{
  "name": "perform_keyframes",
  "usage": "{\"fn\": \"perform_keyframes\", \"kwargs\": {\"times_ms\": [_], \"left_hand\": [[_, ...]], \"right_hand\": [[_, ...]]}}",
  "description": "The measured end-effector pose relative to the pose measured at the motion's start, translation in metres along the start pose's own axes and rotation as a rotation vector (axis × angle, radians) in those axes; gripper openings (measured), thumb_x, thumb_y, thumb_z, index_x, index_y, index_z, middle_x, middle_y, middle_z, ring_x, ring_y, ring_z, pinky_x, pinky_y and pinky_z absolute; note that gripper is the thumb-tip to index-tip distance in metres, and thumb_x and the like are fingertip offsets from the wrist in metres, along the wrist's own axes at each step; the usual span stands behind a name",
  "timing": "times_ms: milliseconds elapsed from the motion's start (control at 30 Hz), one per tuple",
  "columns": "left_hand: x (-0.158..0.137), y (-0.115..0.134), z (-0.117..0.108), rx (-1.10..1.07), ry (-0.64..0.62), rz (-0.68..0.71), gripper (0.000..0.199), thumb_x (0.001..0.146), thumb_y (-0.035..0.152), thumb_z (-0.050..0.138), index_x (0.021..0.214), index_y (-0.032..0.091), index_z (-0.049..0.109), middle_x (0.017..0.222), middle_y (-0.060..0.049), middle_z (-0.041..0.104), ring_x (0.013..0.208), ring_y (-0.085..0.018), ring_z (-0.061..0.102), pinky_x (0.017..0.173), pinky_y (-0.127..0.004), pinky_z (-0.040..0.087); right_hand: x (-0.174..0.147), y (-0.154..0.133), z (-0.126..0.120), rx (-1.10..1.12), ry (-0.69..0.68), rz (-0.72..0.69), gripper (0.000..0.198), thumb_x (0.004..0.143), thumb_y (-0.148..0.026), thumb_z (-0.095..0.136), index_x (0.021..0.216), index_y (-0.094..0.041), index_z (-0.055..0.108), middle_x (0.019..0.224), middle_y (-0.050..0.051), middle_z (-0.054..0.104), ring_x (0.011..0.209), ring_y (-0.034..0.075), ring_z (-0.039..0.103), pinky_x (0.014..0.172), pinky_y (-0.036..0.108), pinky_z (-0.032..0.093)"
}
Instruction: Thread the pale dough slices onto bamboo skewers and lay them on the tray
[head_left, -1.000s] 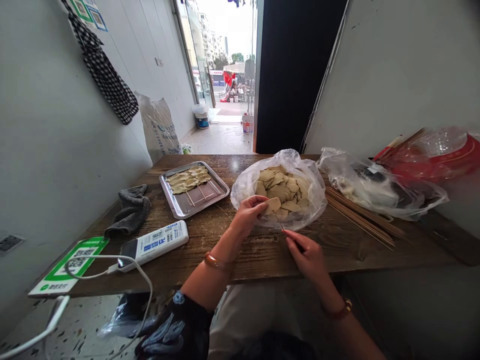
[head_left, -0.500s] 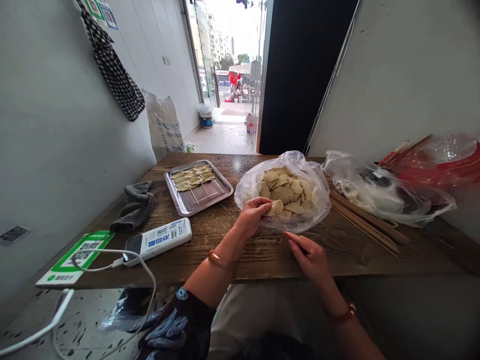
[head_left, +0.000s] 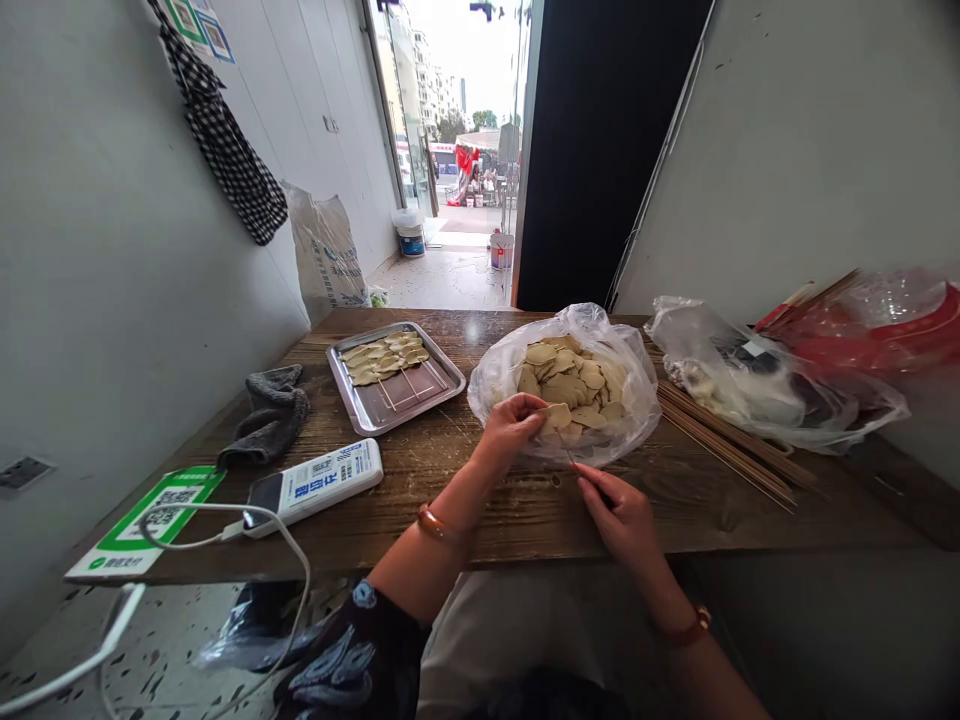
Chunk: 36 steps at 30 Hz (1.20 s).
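Observation:
Between the fingertips of my left hand (head_left: 513,432) is a pale round slice (head_left: 557,416), held over the near rim of a clear plastic bag (head_left: 491,365). A heap of similar thin slices (head_left: 570,375) fills that bag. My right hand (head_left: 619,508) pinches a thin wooden skewer (head_left: 568,455) whose upper end meets the slice's lower edge; whether it has pierced it I cannot tell. To the left, a metal tray (head_left: 367,415) carries skewered slices (head_left: 382,356) laid side by side, bare stick ends pointing toward me.
Loose skewers (head_left: 720,440) lie right of the bag, beside another plastic bag (head_left: 780,385) and a red bag (head_left: 900,325). On the left are a dark cloth (head_left: 266,415), a white power bank (head_left: 322,483) with a cable, and a green QR card (head_left: 154,520).
Both hands keep nearly the same pose, with the slice and skewer still together near the bag. The view has shifted very slightly.

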<state>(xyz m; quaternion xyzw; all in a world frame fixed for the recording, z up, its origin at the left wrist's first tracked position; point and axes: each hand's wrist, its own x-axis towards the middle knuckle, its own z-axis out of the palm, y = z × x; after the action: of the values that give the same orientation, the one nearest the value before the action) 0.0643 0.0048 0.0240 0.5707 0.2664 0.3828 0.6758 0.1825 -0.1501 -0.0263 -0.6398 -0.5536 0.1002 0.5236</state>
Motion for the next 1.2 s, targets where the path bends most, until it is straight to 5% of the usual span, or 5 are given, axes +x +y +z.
{"fn": "perform_keyframes", "kwargs": {"times_ms": [333,600,800,967,1200], "left_hand": [[0.002,-0.004,0.0,0.266,0.0,0.154,0.013,0.069,0.025,0.067,0.073,0.014,0.06,0.063,0.001,0.057,0.058,-0.008,0.047,0.055,-0.021,0.035],[-0.007,-0.001,0.011,0.269,-0.218,0.092,0.015,0.068,0.026,0.069,0.072,0.014,0.06,0.061,0.002,0.054,0.057,-0.008,0.046,0.055,-0.021,0.035],[-0.014,0.002,0.016,0.15,-0.291,-0.01,0.039,0.071,0.045,0.07,0.091,0.013,0.063,0.07,-0.001,0.058,0.061,-0.01,0.049,0.055,-0.022,0.037],[-0.013,0.004,0.012,0.257,-0.343,0.011,0.044,0.076,0.055,0.063,0.062,0.014,0.055,0.053,0.004,0.041,0.051,-0.007,0.032,0.047,-0.023,0.022],[-0.011,0.009,0.007,0.303,-0.244,0.07,0.048,0.08,0.057,0.056,0.056,0.017,0.044,0.052,0.003,0.04,0.052,-0.008,0.032,0.049,-0.024,0.022]], "right_hand": [[0.002,-0.002,-0.001,0.002,0.014,0.032,0.026,0.089,-0.033,0.053,0.1,-0.023,0.074,0.101,0.007,0.075,0.095,0.026,0.071,0.085,0.04,0.056],[0.004,-0.004,-0.003,0.011,0.049,0.082,0.028,0.088,-0.036,0.052,0.097,-0.022,0.074,0.092,0.006,0.076,0.083,0.024,0.071,0.078,0.036,0.056],[0.004,-0.009,-0.006,-0.017,0.113,0.138,0.027,0.087,-0.04,0.054,0.081,-0.02,0.072,0.073,0.003,0.073,0.067,0.02,0.067,0.062,0.028,0.052],[0.002,-0.011,-0.005,0.004,0.059,0.098,0.023,0.087,-0.038,0.056,0.086,-0.022,0.072,0.086,0.004,0.075,0.079,0.022,0.069,0.073,0.032,0.053],[0.001,-0.01,-0.004,0.02,0.052,0.062,0.022,0.088,-0.034,0.055,0.092,-0.023,0.074,0.095,0.005,0.076,0.087,0.023,0.071,0.08,0.036,0.055]]}}
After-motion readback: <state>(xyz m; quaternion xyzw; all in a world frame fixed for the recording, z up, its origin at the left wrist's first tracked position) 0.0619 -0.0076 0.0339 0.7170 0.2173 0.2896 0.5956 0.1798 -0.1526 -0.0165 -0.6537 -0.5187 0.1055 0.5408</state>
